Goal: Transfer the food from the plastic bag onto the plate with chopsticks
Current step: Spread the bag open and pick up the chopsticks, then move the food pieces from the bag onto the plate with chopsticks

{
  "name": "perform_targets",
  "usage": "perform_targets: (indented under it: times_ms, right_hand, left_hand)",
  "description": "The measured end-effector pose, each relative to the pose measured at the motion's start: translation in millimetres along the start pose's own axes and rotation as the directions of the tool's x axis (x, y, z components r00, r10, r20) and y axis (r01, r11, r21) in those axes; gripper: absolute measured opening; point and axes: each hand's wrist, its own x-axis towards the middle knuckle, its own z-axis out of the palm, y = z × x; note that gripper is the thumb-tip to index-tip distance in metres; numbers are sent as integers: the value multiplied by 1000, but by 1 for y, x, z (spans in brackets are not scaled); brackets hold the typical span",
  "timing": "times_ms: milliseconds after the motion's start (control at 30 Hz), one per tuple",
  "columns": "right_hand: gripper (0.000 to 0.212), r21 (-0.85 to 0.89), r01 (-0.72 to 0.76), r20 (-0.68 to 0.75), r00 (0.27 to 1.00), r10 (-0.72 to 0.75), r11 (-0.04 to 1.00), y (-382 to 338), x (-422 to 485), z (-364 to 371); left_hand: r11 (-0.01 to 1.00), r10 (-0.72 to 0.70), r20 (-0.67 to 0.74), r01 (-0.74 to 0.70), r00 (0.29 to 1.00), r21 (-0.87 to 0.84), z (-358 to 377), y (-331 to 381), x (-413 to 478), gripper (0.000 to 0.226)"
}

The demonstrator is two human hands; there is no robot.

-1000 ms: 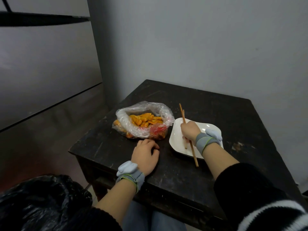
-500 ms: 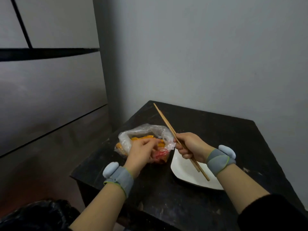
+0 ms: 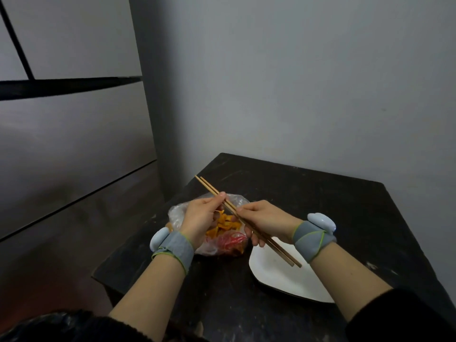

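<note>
A pair of wooden chopsticks (image 3: 278, 248) slants from upper left to lower right above the table. My right hand (image 3: 265, 219) grips them near their middle. My left hand (image 3: 202, 219) pinches them higher up, near the far ends. Under both hands lies a clear plastic bag (image 3: 177, 213) holding orange food pieces (image 3: 224, 224) and a patch of red (image 3: 229, 243). A white plate (image 3: 283, 280) sits right of the bag, with nothing on the part I can see. The chopsticks' near ends hang over the plate.
The dark, scuffed wooden table (image 3: 333, 206) stands in a corner against grey walls. A black plastic bag (image 3: 44, 327) bulges at the bottom left below the table's edge. Both wrists wear grey bands with pale pods.
My right hand lifted the chopsticks off the plate. My left hand rose from the table, passed over the bag and now pinches the chopsticks too. The view tilted upward.
</note>
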Motion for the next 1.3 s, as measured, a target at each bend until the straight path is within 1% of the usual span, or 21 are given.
perform_targets:
  times_ms: [200,267,300,367,433,467,500,533,600,633,700,767,833,900,933,967,1000,1067,1100,1133,1300]
  right_hand:
    - [41,-32,-61,39,997,62,998,-7,4,-6]
    - [44,13,-94,62,994,93,995,-8,4,-10]
    - [45,69,-106,73,992,101,992,-8,2,-13]
    - [46,285,-102,49,995,92,953,-5,-2,-24]
    - [39,547,-56,-27,996,85,835,0,-6,-35]
    - [33,620,-16,-70,995,76,784,3,-8,-37]
    - [26,629,16,-99,993,60,777,5,-8,-38]
    - [24,579,39,-109,994,30,814,6,-9,-35]
    - [45,382,98,-101,993,-64,919,6,-7,-21]
    - [49,338,136,-105,989,-107,931,3,-6,-12]
    - [36,420,209,-188,972,-141,883,-7,0,3]
    - [26,442,243,-310,945,-107,863,-17,4,13]
    - [33,361,238,-377,922,-93,902,-19,6,18]
    - [38,378,277,-396,911,-117,884,-18,6,18]
    - [39,422,293,-411,905,-108,858,-16,5,15]
    - [40,478,296,-421,903,-81,827,-14,3,10]
    - [41,532,289,-423,905,-46,796,-12,1,4]
    - [39,587,247,-405,914,16,771,-6,-1,-5]
    - [37,589,224,-390,920,31,777,-1,-2,-8]
    - [33,583,207,-376,926,35,786,2,-3,-8]
    - [25,541,218,-399,917,21,812,15,-3,-5]
  left_hand:
    - [997,-35,63,31,997,69,-11,-6,11,44]
    - [999,-34,64,33,997,16,-16,-3,12,36]
    - [998,-30,46,32,999,-54,-18,0,14,29]
    - [969,-54,-15,48,998,-243,-28,7,18,21]
    - [902,-117,-70,77,991,-425,-40,14,22,21]
    - [860,-151,-86,88,985,-502,-44,16,24,21]
    - [818,-182,-93,98,979,-566,-46,17,24,21]
    - [788,-204,-90,108,975,-607,-45,18,23,21]
    - [771,-226,-70,134,972,-623,-34,17,19,20]
    - [775,-236,-53,155,970,-612,-27,16,17,20]
    - [788,-257,-5,206,967,-581,-12,12,12,18]
    - [797,-270,36,244,962,-552,-3,8,6,16]
    - [836,-264,41,250,964,-488,-3,4,4,16]
    - [911,-235,-2,219,972,-349,-10,0,3,20]
    - [959,-178,-68,157,982,-236,-16,-2,3,24]
    - [994,-73,-169,58,983,-96,-23,-6,2,26]
    - [996,74,-289,-58,955,64,-31,-9,1,25]
    - [909,380,-443,-239,812,341,-46,-16,-4,13]
    - [855,470,-460,-259,753,449,-51,-20,-7,13]
    - [817,509,-453,-245,732,522,-55,-27,-7,22]
    - [802,385,-323,-140,865,580,-62,-76,-9,62]
